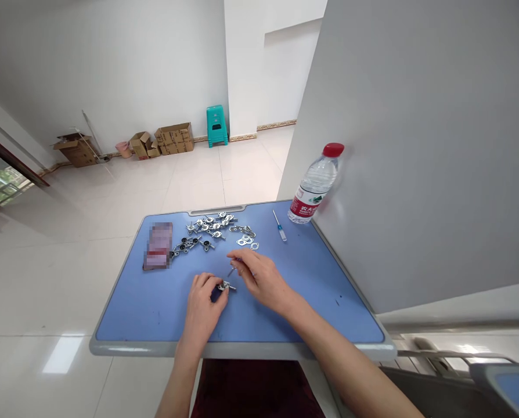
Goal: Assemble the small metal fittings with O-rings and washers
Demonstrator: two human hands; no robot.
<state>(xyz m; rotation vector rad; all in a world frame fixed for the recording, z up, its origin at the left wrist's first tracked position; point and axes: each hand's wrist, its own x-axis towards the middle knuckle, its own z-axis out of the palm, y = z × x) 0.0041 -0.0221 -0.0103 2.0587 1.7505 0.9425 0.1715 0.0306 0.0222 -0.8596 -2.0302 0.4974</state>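
Note:
My left hand rests near the front of the blue desk, its thumb and fingers pinching a small silver metal fitting with a short tube. Just above and to the right, my right hand is closed in a pinch on a thin metal pin-like piece, pointing down toward the fitting; its upper end is hidden by the fingers. Beyond the hands lie several similar silver fittings. Several fittings with black round centres sit closer in. Flat metal gasket-shaped plates are scattered to their right.
A screwdriver lies at the back right, beside a water bottle standing against the grey partition. At the left is a blurred phone-like object. Cardboard boxes and green stools stand by the far wall.

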